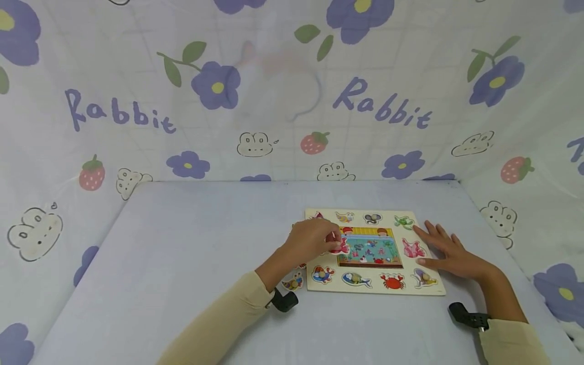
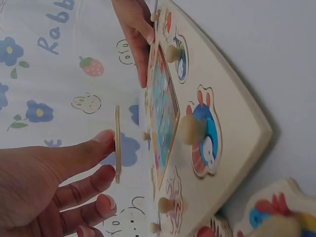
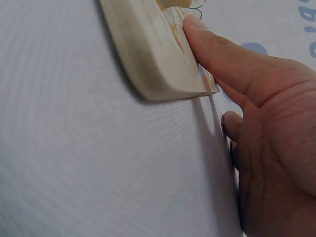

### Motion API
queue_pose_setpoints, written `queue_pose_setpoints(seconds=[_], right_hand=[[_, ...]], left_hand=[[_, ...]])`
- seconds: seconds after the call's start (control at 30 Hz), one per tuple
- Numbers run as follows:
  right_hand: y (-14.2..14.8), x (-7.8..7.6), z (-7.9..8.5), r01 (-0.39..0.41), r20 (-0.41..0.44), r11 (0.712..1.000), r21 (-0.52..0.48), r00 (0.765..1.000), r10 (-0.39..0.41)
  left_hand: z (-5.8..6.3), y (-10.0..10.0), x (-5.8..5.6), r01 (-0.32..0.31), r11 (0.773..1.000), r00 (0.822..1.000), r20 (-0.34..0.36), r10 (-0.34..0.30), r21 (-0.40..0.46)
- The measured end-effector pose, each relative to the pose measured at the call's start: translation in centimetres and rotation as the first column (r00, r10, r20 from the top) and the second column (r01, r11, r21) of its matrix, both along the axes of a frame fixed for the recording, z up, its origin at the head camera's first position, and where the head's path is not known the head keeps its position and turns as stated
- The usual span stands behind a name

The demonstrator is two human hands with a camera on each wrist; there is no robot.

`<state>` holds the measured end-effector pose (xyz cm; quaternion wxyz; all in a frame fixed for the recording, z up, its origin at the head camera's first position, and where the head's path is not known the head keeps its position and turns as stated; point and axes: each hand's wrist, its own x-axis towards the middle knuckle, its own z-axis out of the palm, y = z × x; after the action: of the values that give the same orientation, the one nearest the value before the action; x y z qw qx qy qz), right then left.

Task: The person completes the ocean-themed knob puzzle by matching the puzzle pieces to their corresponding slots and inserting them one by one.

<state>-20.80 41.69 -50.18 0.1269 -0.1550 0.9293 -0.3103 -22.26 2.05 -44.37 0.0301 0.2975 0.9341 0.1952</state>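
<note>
My left hand (image 1: 315, 238) pinches a thin pinkish-red wooden puzzle piece (image 1: 341, 247) between thumb and fingers. It is over the left part of a wooden peg puzzle board (image 1: 376, 284). In the left wrist view the held piece (image 2: 117, 143) appears edge-on, apart from the board, so its picture is hidden. My right hand (image 1: 451, 253) lies with spread fingers at the board's right edge, its thumb touching the rim in the right wrist view. Sea-animal pieces with round pegs sit in the board, among them a red crab (image 1: 393, 281) and a blue fish (image 1: 357, 279).
A loose colourful piece (image 1: 293, 281) lies on the white table (image 1: 205, 243) just left of the board, with another partly hidden behind my left wrist. An aquarium picture (image 1: 371, 248) fills the board's middle. Behind the table hangs a flowered curtain (image 1: 283, 91).
</note>
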Motion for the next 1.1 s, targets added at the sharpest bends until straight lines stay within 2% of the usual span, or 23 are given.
queue_pose_setpoints(seconds=[0.2,0.37,0.6,0.77,1.1], right_hand=[[0.0,-0.1,0.0,0.009,0.006,1.000,0.006,1.000,-0.009],[-0.1,0.0,0.0,0.009,0.009,1.000,0.010,1.000,-0.010],[-0.1,0.1,0.3,0.003,0.005,1.000,0.012,1.000,-0.003],[-0.1,0.2,0.5,-0.007,-0.001,1.000,0.007,1.000,0.007],[0.1,0.0,0.2,-0.008,0.002,1.000,-0.002,1.000,0.008]], left_hand=[[0.0,1.8,-0.7,0.030,1.000,0.999,-0.021,-0.030,-0.005],[0.1,3.1,-0.6,0.053,0.999,0.997,-0.047,-0.053,-0.008],[0.5,5.3,-0.6,0.077,0.997,0.996,-0.037,-0.077,0.002],[0.7,7.0,-0.8,0.097,0.995,0.994,-0.058,-0.097,0.003],[0.8,10.7,-1.3,0.117,0.993,0.992,-0.044,-0.117,-0.003]])
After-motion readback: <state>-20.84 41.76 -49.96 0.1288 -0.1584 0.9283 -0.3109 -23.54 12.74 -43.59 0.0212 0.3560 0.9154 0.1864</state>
